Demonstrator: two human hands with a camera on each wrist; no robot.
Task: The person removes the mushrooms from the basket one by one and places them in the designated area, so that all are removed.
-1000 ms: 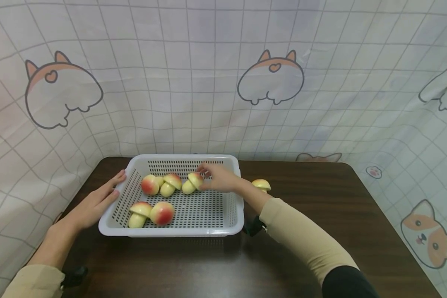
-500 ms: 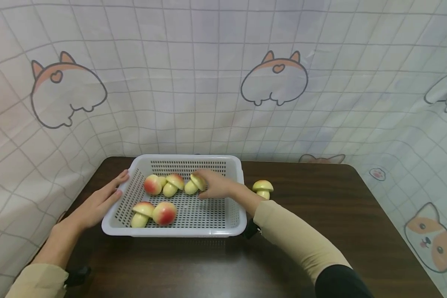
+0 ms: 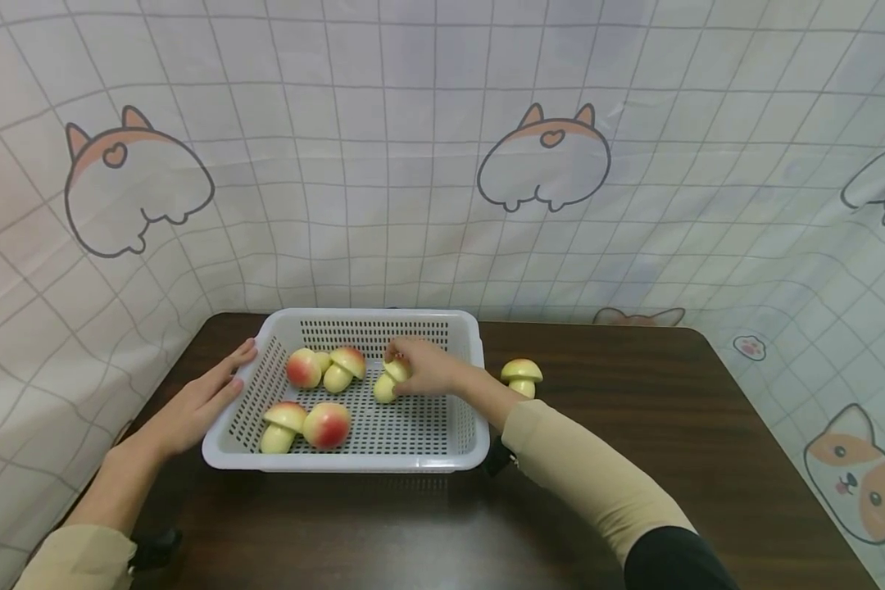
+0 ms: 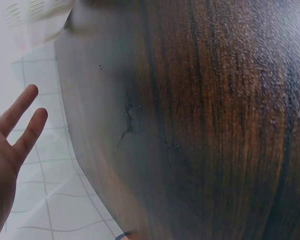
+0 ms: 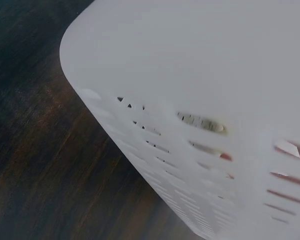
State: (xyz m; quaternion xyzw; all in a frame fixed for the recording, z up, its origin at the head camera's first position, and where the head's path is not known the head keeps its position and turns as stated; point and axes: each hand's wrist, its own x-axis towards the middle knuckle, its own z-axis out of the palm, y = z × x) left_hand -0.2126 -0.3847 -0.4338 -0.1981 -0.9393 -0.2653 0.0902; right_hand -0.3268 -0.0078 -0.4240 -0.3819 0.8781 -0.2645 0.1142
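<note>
A white perforated plastic basket (image 3: 347,464) stands on the dark wooden table. Inside it, my right hand (image 3: 429,369) pinches a toy mushroom (image 3: 386,389) with a pale yellow stem; the hand covers part of its cap. Along the basket's left rim lies my left hand (image 3: 195,406), fingers extended and touching it. Its fingers also appear in the left wrist view, where the hand (image 4: 10,150) is at the left edge. The basket wall (image 5: 140,55) fills most of the right wrist view and hides the right hand.
Several other red-and-yellow toy mushrooms lie in the basket, among them one at the front (image 3: 328,426) and one at the back (image 3: 345,368). Another mushroom (image 3: 521,374) stands upright on the table (image 3: 634,426), right of the basket. A patterned cloth (image 3: 383,164) hangs behind.
My right hand has closed on the mushroom at the back of the basket and shifted it slightly toward the front. The left hand stays on the rim. The head view has shifted slightly.
</note>
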